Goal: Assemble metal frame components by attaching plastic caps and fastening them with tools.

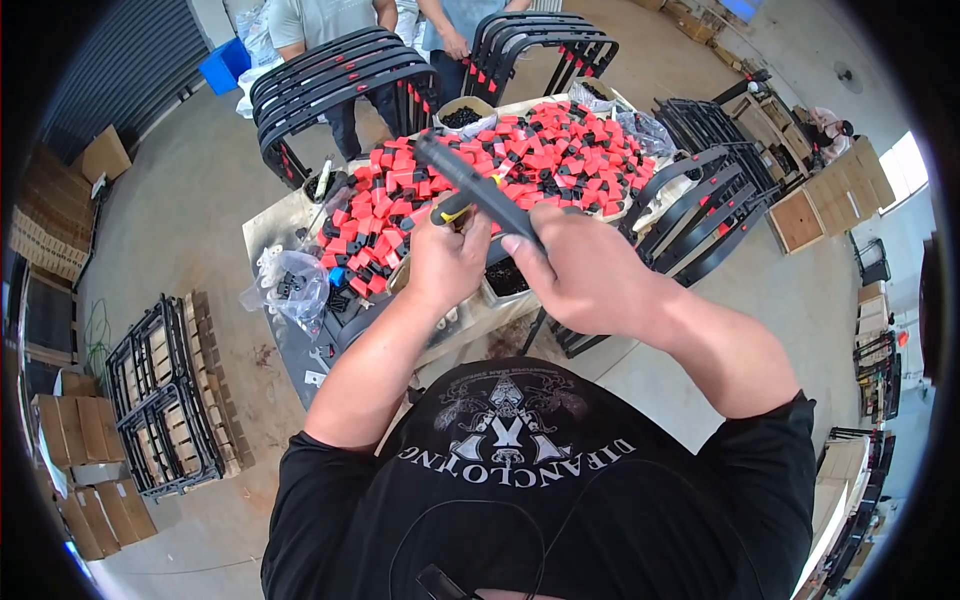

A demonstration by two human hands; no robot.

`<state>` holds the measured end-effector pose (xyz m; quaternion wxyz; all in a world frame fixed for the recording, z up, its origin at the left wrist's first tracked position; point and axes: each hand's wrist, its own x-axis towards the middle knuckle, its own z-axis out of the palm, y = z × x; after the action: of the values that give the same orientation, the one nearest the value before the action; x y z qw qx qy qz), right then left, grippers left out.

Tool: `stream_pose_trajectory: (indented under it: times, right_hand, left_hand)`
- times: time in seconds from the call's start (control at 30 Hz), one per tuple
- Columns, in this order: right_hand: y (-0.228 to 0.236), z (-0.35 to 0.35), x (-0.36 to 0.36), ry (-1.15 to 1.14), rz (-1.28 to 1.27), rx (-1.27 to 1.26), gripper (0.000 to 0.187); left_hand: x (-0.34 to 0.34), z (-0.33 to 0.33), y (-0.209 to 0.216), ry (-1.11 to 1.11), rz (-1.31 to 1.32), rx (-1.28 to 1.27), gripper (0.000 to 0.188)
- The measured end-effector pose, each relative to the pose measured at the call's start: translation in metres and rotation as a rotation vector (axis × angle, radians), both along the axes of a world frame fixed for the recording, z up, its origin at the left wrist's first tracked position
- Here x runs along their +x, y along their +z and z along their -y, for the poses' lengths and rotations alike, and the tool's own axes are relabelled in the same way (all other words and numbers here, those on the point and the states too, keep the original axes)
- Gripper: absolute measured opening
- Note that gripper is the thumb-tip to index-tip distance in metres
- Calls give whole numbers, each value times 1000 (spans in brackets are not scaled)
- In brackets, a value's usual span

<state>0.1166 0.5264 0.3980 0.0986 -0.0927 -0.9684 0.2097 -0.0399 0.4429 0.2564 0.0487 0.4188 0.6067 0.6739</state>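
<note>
My right hand (595, 268) is closed round a dark bar (475, 185), which slants up and to the left over the worktable. Close beside it, my left hand (445, 262) is closed on a yellow-and-black handled tool (453, 208); the tool's working end is hidden behind the bar. Beyond both hands a large heap of red and black plastic caps (385, 205) covers much of the table. A tub of small black parts (506, 278) stands just under my hands, partly covered by them.
Black curved frames (340, 85) stand in rows across the table, with two people near them. More frames (700, 215) lean at the right. A plastic bag (297, 285) lies at the table's left end. Black frames on a pallet (165, 400) rest on the floor at left.
</note>
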Motion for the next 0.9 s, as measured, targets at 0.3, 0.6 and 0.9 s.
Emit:
stream_pose_trajectory:
  times: [0.3,0.6,0.9]
  right_hand:
    - [103,-22,64,-63,-943,368,18]
    - [53,-14,14,-332,-276,11,33]
    - [-93,-107,-30,-322,-237,-319,32]
  left_hand:
    - [-1,2,-5,17,52,-45,10]
    - [0,17,-1,84,45,-116,23]
    - [-30,42,46,125,144,158,26]
